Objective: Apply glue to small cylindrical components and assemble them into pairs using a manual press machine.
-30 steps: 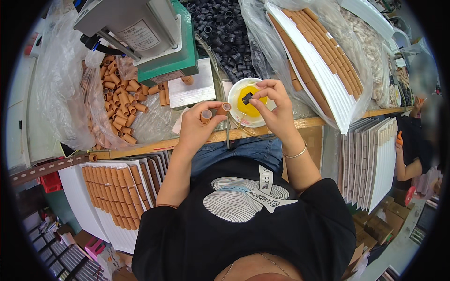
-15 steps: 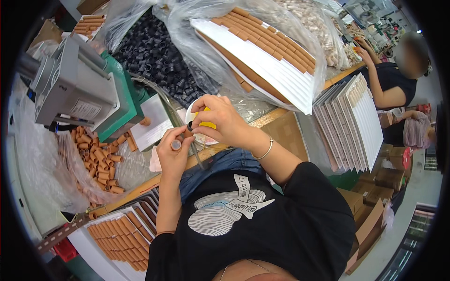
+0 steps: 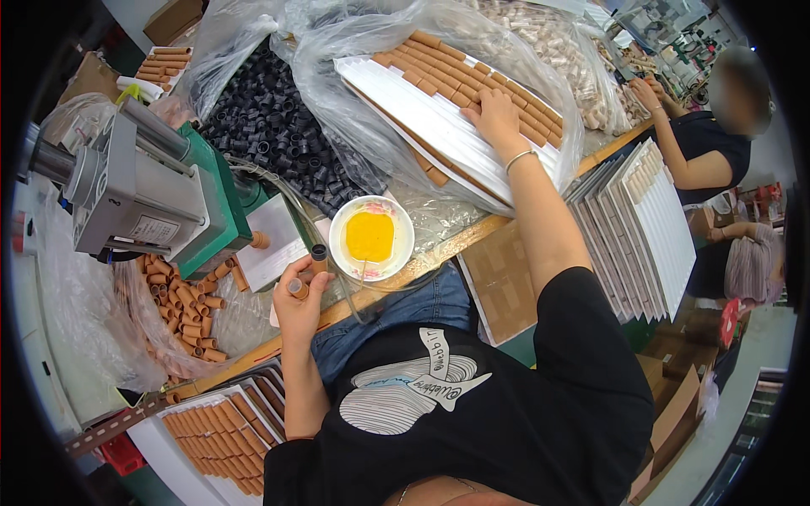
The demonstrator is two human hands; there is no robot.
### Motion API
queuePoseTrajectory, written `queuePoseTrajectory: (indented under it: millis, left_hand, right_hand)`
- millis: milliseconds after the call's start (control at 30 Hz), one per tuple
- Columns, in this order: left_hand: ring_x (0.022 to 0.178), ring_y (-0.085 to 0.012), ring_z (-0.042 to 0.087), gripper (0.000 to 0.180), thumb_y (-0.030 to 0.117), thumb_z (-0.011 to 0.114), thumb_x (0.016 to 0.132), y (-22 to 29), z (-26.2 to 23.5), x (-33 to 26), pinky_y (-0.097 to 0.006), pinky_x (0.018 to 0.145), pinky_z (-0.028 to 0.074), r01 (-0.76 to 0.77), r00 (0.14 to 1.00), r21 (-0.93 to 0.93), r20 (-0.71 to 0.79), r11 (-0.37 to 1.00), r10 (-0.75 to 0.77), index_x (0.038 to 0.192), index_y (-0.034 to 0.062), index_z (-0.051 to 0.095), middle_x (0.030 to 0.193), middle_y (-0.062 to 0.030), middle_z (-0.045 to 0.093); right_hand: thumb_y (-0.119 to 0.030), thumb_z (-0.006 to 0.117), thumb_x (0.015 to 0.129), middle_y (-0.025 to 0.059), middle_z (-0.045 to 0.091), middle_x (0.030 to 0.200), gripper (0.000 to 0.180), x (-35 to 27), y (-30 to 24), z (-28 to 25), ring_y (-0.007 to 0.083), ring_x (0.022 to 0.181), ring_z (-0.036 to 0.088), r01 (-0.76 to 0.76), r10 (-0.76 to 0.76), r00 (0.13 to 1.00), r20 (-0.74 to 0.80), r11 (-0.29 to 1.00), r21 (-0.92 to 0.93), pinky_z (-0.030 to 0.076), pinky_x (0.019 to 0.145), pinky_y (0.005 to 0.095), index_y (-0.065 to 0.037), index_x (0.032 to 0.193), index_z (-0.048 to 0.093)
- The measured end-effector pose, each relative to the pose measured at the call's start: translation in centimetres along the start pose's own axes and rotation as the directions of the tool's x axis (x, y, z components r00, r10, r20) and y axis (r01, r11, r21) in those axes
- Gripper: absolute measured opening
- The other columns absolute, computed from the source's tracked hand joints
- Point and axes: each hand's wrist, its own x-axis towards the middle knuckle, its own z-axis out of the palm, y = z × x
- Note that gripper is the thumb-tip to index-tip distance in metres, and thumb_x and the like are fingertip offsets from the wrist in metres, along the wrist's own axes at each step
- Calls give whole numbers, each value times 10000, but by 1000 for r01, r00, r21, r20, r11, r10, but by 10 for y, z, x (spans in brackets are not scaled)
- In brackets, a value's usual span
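My left hand (image 3: 297,310) is closed on two short brown tubes near the table edge. One brown tube (image 3: 320,264) stands upright with a black piece at its top; the other tube (image 3: 298,288) points its pale round end upward between the fingers. My right hand (image 3: 496,122) reaches far forward, its bent fingers on rows of brown tubes (image 3: 439,66) lying on a white ridged tray (image 3: 396,94). Whether it grips one of them is not visible. A white bowl (image 3: 341,244) holding a yellow substance (image 3: 369,236) sits just right of my left hand.
A grey and green press (image 3: 152,202) stands at left above loose brown tubes (image 3: 181,308). Black short pieces (image 3: 270,135) fill a plastic bag behind the bowl. Stacked ridged trays (image 3: 624,228) stand at right. Beyond them another person (image 3: 709,143) works.
My right hand has left my left hand and moved forward and right onto the tray's tubes, uncovering the bowl. My left hand has shifted slightly left and down, still holding the tubes.
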Motion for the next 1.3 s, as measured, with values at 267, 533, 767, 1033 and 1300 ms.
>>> queuePoseTrajectory:
  millis: [267, 533, 767, 1033, 1300]
  left_hand:
    - [760, -106, 625, 302, 36, 661, 861, -1, -10, -3, -222, 693, 502, 1, 998, -3, -59, 1000, -1, 1142, -34, 573, 866, -69, 661]
    - [749, -80, 578, 289, 44, 655, 862, 10, -17, -5, -199, 648, 460, -62, 995, -27, -75, 998, 60, 1135, -24, 595, 913, -56, 629]
    - [764, -68, 538, 242, 29, 661, 837, 17, -26, -1, -197, 670, 433, -86, 984, 130, -145, 988, 105, 1072, -16, 622, 925, -23, 613]
    - [847, -174, 613, 211, 18, 713, 770, 36, -22, 3, -264, 751, 466, -167, 980, 338, -48, 926, 194, 970, -5, 650, 906, -76, 636]
    - [826, -181, 617, 261, 33, 762, 723, 45, -31, -8, -287, 733, 482, 7, 997, 210, -83, 978, 10, 942, -13, 628, 913, -91, 645]
  right_hand:
    - [-369, 724, 773, 117, 621, 923, 355, -15, -5, 4, 302, 937, 567, 92, -98, 974, -203, 995, -36, 466, 785, 431, -75, 903, 571]
    - [-346, 605, 890, 151, 630, 958, 320, -9, -6, -3, 355, 905, 582, -15, 21, 1000, -21, 971, 238, 463, 797, 452, -40, 969, 554]
    - [-138, 575, 899, 145, 605, 978, 133, -89, -119, -91, 304, 942, 593, 256, -333, 941, -60, 586, 769, 475, 816, 382, -71, 1001, 625]
    - [-139, 708, 755, 104, 568, 866, 267, -152, -202, -67, 322, 741, 619, 463, -687, 726, -30, 456, 760, 496, 655, 407, -66, 1005, 649]
    - [-110, 701, 766, 114, 648, 882, 239, -162, -225, -62, 324, 803, 637, 418, -745, 663, 69, 445, 792, 504, 693, 389, -38, 980, 623]
